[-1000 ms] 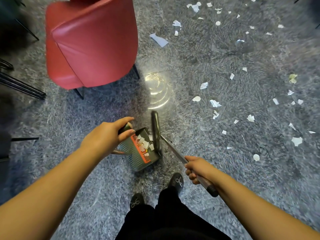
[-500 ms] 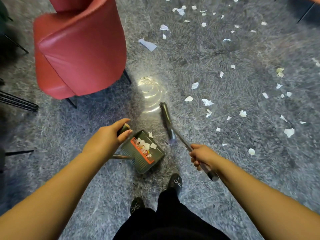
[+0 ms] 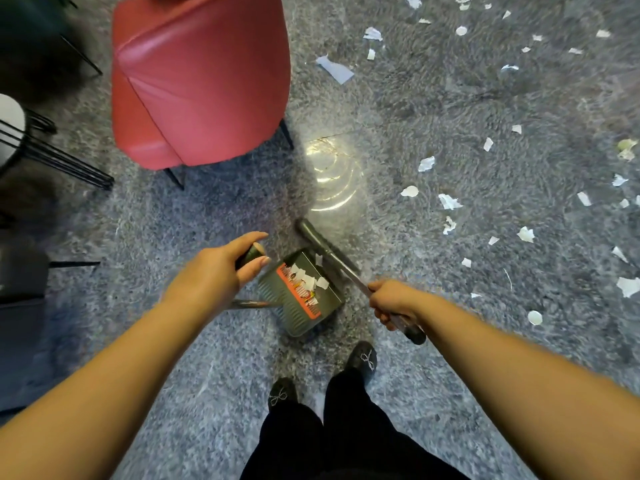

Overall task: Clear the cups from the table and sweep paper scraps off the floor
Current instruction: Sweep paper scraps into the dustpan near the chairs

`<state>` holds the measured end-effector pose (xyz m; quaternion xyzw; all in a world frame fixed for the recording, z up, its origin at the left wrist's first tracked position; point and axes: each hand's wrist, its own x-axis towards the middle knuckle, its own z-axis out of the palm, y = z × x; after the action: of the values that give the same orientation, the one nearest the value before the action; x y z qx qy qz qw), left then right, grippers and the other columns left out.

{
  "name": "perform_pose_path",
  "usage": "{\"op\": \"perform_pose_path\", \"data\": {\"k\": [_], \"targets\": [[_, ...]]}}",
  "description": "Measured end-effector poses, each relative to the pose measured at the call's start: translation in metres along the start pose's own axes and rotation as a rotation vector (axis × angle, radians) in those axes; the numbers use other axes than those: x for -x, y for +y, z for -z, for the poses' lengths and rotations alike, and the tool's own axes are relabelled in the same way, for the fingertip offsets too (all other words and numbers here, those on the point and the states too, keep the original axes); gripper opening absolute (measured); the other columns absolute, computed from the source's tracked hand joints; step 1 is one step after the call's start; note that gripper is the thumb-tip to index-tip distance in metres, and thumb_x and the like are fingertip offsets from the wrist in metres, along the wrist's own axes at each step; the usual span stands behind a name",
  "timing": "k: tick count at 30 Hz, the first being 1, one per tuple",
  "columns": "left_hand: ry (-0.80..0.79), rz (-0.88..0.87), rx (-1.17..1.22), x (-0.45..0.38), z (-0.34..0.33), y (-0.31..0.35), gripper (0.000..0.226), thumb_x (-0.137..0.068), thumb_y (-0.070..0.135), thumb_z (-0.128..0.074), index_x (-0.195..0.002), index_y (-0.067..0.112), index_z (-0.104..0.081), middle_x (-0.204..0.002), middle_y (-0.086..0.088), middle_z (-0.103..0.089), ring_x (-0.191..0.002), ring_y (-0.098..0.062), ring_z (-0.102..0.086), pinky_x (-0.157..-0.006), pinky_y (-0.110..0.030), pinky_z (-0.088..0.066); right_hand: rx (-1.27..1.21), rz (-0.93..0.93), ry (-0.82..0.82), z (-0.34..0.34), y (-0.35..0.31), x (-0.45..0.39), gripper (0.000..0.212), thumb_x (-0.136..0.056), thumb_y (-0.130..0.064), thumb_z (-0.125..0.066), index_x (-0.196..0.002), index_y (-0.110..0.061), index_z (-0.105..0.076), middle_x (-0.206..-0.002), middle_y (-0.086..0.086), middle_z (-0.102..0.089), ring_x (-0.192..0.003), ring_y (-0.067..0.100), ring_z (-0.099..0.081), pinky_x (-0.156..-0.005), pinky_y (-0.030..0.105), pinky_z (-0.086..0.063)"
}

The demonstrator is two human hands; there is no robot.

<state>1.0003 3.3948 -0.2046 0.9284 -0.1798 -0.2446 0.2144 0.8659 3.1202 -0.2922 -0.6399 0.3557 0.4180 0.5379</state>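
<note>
Paper scraps (image 3: 449,201) lie all over the floor (image 3: 485,109) while some sit in the dustpan (image 3: 301,292), whose handle the left hand (image 3: 211,271) grips, and the broom (image 3: 329,247) in the right hand's (image 3: 391,301) fist has swung back beside the pan, so more sweeping waits.

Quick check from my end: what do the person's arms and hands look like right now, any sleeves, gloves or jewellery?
Both forearms are bare up to the frame edge, with no sleeves in view. The left hand and right hand wear no gloves, and no rings, watch or bracelets show. The left thumbnail looks longish with a pale finish. Lower down, black trousers and dark shoes with silvery bow marks.
</note>
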Motion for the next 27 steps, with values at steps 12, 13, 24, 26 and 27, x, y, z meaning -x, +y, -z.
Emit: {"op": "perform_pose_path", "data": {"k": [12,13,24,26,27], "targets": [[-0.034,0.007,0.021,0.004,0.009,0.005,0.044,-0.091,0.060,-0.050,-0.134,0.056,-0.041,-0.090,0.009,-0.062,-0.072,-0.009,-0.057,-0.056,-0.031,-0.041,-0.391,-0.051,-0.013,0.001,0.028,0.056,0.052,-0.098,0.001,-0.036,-0.145,-0.020,-0.035,-0.055,0.005,-0.043,-0.035,0.010,-0.033,-0.038,0.017,-0.027],[-0.026,0.002,0.026,0.006,0.009,0.007,0.044,-0.091,0.058,-0.051,-0.134,0.054,-0.043,-0.091,0.009,-0.063,-0.074,-0.010,-0.058,-0.057,-0.030,-0.042,-0.417,-0.046,-0.007,0.004,0.030,0.060,0.052,-0.098,0.000,-0.036,-0.145,-0.019,-0.035,-0.053,0.005,-0.044,-0.034,0.010,-0.033,-0.038,0.017,-0.027],[0.029,-0.048,0.058,-0.008,0.000,0.051,0.043,-0.093,0.045,-0.058,-0.135,0.044,-0.050,-0.094,0.001,-0.065,-0.087,-0.024,-0.063,-0.070,-0.037,-0.049,-0.671,-0.009,0.133,0.034,0.048,0.088,0.056,-0.098,0.000,-0.036,-0.150,-0.021,-0.025,-0.057,0.008,-0.041,-0.032,0.010,-0.033,-0.036,0.016,-0.027],[0.060,-0.083,0.054,-0.019,0.002,0.064,0.043,-0.094,0.043,-0.058,-0.135,0.043,-0.050,-0.093,-0.001,-0.067,-0.083,-0.023,-0.062,-0.068,-0.036,-0.047,-0.704,0.011,0.154,0.043,0.051,0.090,0.057,-0.098,0.000,-0.035,-0.150,-0.021,-0.024,-0.058,0.008,-0.040,-0.032,0.010,-0.033,-0.035,0.016,-0.027],[0.072,-0.105,0.052,-0.026,0.002,0.072,0.042,-0.094,0.043,-0.058,-0.135,0.042,-0.051,-0.092,-0.001,-0.068,-0.081,-0.023,-0.062,-0.068,-0.036,-0.047,-0.709,0.023,0.163,0.048,0.053,0.093,0.056,-0.098,0.000,-0.035,-0.149,-0.020,-0.026,-0.058,0.008,-0.040,-0.032,0.010,-0.033,-0.035,0.016,-0.027]]}}
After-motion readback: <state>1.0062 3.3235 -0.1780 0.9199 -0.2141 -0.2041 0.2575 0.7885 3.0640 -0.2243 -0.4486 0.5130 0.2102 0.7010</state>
